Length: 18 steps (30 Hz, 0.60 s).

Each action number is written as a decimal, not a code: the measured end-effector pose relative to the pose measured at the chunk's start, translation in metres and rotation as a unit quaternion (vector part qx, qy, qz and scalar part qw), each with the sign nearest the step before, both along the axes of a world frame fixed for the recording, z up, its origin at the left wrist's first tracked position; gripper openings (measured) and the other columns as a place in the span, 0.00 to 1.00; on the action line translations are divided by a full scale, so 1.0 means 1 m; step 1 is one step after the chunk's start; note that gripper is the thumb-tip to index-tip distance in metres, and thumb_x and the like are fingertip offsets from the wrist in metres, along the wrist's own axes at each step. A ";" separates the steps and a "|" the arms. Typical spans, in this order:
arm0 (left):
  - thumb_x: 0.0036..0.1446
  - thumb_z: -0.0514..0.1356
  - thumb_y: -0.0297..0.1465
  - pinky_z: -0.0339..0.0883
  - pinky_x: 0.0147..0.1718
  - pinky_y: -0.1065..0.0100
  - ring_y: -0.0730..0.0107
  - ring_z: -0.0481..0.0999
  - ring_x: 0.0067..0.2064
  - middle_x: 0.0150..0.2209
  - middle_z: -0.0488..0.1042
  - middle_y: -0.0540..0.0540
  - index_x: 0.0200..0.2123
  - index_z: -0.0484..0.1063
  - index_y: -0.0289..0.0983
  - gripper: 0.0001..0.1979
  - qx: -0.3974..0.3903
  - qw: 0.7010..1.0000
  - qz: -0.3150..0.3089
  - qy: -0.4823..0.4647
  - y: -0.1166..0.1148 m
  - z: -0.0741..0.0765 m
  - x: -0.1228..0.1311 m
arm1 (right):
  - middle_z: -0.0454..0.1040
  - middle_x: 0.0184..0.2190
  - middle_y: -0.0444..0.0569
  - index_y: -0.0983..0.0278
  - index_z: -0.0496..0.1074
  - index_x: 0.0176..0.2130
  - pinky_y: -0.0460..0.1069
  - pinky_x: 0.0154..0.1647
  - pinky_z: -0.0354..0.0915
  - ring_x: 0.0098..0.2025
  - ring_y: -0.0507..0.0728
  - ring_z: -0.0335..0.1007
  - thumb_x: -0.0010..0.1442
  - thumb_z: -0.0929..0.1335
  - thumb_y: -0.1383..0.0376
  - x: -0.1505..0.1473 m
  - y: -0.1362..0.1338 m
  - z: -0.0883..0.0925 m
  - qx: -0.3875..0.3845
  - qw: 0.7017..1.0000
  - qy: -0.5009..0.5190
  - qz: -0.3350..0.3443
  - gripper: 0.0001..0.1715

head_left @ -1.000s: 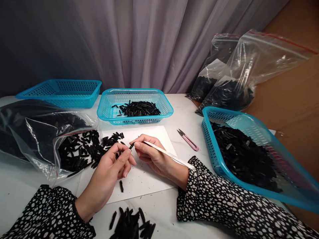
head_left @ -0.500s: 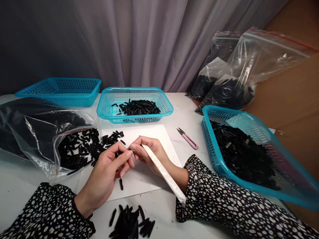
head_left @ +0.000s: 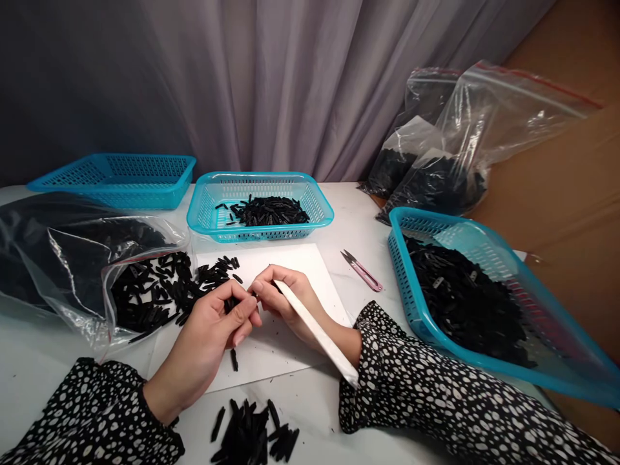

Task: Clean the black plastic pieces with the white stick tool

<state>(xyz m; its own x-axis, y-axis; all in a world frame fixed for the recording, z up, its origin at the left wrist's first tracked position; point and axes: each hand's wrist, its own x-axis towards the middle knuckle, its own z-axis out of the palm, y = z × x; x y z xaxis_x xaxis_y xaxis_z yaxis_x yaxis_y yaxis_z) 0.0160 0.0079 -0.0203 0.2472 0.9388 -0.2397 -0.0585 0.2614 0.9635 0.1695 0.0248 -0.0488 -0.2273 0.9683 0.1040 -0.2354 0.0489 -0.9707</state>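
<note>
My left hand (head_left: pixel 206 339) pinches a small dark strip (head_left: pixel 231 303) between thumb and fingers; most of it is hidden. Meeting it at the fingertips, my right hand (head_left: pixel 300 303) is closed around a slim tool with a white-wrapped handle (head_left: pixel 322 339), which slants back over the wrist. The tool's working end is hidden by my fingers. Both hands hover over a white sheet (head_left: pixel 310 265). Below the left hand another black strip (head_left: pixel 234 360) shows. A heap of black strips (head_left: pixel 247 429) lies near the front edge.
Black strips spill from a clear bag (head_left: pixel 58 258) at left. A blue basket with strips (head_left: pixel 261 234) stands behind the sheet, another blue basket (head_left: pixel 159 194) back left, and a large filled one (head_left: pixel 407 284) right. Pink thread snips (head_left: pixel 363 271) and zip bags (head_left: pixel 436 181) lie right.
The hands stay together at almost the same spot, with slight finger movement. The white handle has turned a little. The whole view has shifted slightly.
</note>
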 end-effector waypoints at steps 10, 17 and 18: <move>0.53 0.69 0.47 0.48 0.22 0.73 0.76 0.54 0.22 0.18 0.60 0.56 0.34 0.76 0.38 0.18 -0.027 0.997 0.070 -0.014 0.007 -0.004 -0.003 | 0.64 0.21 0.40 0.64 0.67 0.28 0.46 0.21 0.48 0.20 0.47 0.49 0.67 0.65 0.52 0.004 0.005 -0.002 -0.009 1.000 0.018 -0.010 0.22; 0.56 0.65 0.35 0.55 0.25 0.73 0.74 0.61 0.27 0.27 0.69 0.51 0.47 0.74 0.38 0.15 -0.063 0.992 0.095 -0.062 0.004 0.003 -0.001 | 0.67 0.26 0.42 0.65 0.78 0.46 0.48 0.29 0.58 0.26 0.51 0.58 0.64 0.69 0.56 0.003 0.006 -0.004 0.004 0.998 -0.049 -0.029 0.17; 0.56 0.65 0.35 0.55 0.25 0.73 0.75 0.61 0.27 0.27 0.70 0.52 0.49 0.72 0.39 0.17 -0.056 0.992 0.092 -0.061 0.004 0.003 -0.001 | 0.69 0.26 0.43 0.64 0.78 0.43 0.49 0.32 0.60 0.28 0.52 0.61 0.63 0.70 0.56 0.002 0.006 -0.004 0.007 0.998 -0.048 -0.040 0.15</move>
<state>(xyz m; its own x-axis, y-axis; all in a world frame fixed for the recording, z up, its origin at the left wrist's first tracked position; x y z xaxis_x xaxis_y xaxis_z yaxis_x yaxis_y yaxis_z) 0.0148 0.0120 -0.0177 0.1073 0.9403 -0.3230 -0.2302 0.3396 0.9120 0.1718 0.0307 -0.0528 -0.1591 0.9824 0.0980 -0.1356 0.0766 -0.9878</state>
